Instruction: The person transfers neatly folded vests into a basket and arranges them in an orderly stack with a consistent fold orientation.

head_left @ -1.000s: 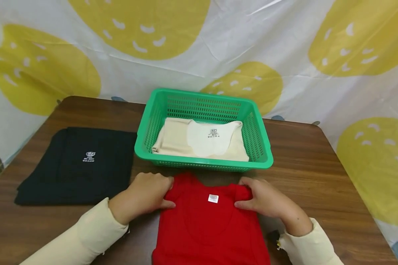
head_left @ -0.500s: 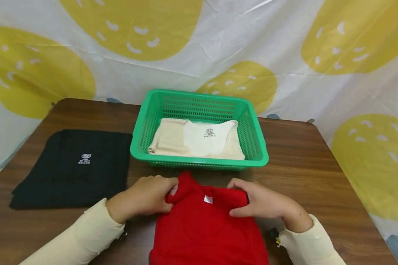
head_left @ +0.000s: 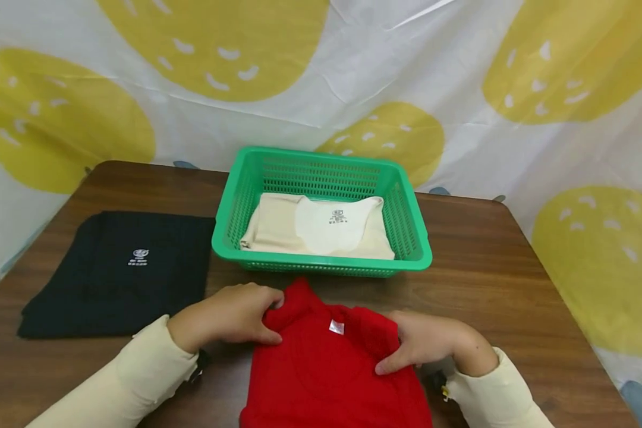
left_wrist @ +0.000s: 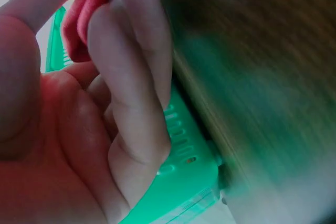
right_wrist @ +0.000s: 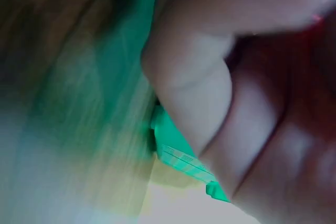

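Head view: a green basket (head_left: 321, 260) on a brown surface (head_left: 481, 255) holds a folded cream garment (head_left: 278, 226). Just in front, left grip (head_left: 227, 315) and right grip (head_left: 430, 339) each pinch a top corner of a red garment (head_left: 331, 371). Left wrist: fingers (left_wrist: 123, 82) clasp the red garment, basket behind. Right wrist: curled fingers, basket beyond.

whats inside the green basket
A folded cream garment, with a white area and small dark print, lies inside the green basket. Anything beneath the garment is covered, so I can't tell what's there.
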`<state>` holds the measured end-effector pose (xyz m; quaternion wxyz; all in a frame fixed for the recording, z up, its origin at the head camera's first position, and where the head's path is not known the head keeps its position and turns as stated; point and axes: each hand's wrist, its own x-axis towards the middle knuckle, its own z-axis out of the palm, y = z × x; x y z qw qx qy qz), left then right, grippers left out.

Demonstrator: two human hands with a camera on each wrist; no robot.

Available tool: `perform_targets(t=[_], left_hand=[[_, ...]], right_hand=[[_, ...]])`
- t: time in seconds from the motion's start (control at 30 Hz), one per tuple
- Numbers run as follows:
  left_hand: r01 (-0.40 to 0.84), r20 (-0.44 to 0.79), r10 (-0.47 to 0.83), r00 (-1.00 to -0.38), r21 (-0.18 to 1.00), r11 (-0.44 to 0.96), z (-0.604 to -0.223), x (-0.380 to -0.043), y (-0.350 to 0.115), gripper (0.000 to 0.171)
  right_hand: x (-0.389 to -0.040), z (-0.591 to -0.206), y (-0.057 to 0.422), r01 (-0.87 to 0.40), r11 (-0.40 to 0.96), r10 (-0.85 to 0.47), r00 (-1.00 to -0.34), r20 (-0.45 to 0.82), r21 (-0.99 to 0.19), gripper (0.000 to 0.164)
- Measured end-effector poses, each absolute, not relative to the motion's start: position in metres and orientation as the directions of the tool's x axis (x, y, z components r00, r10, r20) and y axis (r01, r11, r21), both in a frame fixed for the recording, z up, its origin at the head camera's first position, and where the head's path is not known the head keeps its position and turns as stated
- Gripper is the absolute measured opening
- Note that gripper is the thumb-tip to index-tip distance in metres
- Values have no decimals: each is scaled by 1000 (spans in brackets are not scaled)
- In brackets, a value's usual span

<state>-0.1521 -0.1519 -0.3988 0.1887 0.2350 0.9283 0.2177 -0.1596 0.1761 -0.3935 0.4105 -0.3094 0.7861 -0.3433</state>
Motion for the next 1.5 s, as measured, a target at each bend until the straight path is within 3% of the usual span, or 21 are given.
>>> perform_targets(t=[0.13, 0.27, 0.43, 0.67, 0.8, 0.97, 1.1, 1.23, 1.5], left_hand=[[371, -238, 552, -799, 527, 765, -396, -154, -152, 31], [395, -196, 618, -762, 615, 683, -396, -155, -154, 25], [402, -152, 677, -720, 703, 586, -391, -153, -156, 21], [352, -157, 756, -635, 813, 464, -377, -144, -161, 16], [351, -111, 774, -623, 844, 405, -365, -144, -167, 19], [271, -93, 735, -671, 893, 360, -350, -143, -179, 29], [215, -68, 644, -762, 912, 350, -344, -145, -190, 42], [253, 11, 540, -842, 891, 376, -340, -151, -194, 47], [363, 107, 483, -869, 801, 477, -316, -172, -195, 50]], right_hand=[[-156, -397, 176, -187, 614, -732, -497, -465, -767, 26], [-155, -398, 177, -245, 613, -734, -528, -427, -751, 19], [-153, -388, 177, -326, 536, -791, -516, -329, -779, 23], [-145, -371, 178, -295, 471, -828, -474, -301, -831, 29], [-142, -360, 178, -312, 428, -837, -491, -242, -848, 33], [-140, -352, 177, -336, 366, -807, -579, -116, -868, 33], [-139, -351, 171, -274, 342, -716, -695, -60, -899, 44], [-143, -349, 166, -262, 350, -601, -799, -2, -899, 52], [-164, -333, 164, -256, 378, -517, -856, 27, -889, 52]])
